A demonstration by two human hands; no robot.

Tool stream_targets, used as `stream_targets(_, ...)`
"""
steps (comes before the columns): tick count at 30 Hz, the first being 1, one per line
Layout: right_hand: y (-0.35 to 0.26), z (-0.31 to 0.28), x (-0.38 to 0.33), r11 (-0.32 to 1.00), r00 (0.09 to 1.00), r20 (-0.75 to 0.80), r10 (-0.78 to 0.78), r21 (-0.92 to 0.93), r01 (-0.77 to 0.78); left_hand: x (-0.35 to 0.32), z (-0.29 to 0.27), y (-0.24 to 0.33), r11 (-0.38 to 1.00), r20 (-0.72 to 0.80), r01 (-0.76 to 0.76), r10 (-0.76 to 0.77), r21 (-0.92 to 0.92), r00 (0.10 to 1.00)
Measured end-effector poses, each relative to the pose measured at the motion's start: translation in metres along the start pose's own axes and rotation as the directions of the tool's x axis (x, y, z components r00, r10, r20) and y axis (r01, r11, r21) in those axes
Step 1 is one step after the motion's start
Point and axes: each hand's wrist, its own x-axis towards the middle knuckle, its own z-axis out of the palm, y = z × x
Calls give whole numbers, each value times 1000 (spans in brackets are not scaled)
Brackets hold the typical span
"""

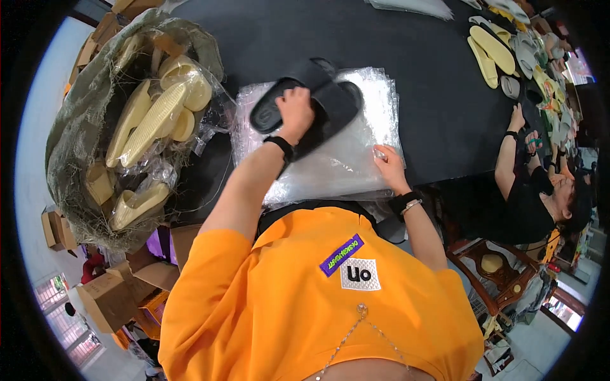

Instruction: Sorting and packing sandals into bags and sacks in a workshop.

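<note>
A pair of black slide sandals (340,108) is held over a stack of clear plastic bags (343,162), slightly blurred. My left hand (295,114) is closed on them, its fingers at the left sandal's footbed. At the right side of the stack, my right hand (391,168) has thumb and fingers pinched together on the edge of a clear bag. The stack lies flat on the black table (438,108), close against my body. How far the sandals are above the bags I cannot tell.
A woven sack (70,146) at the left holds pale yellow slides (155,124), some in clear plastic. More slides (492,51) line the table's far right, where another person (530,197) reaches. Cardboard boxes (111,301) stand lower left, a wooden chair (492,267) lower right.
</note>
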Motion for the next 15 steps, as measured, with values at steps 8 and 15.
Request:
stream_targets(8,-22,-5,-4,998,1000,-17,-8,-58,7,34,-64,-91,961,-139,261,-272,-92,952)
stream_targets(15,-16,0,10,969,992,124,-36,-240,65,-54,-111,15,977,31,-162,168,-138,985)
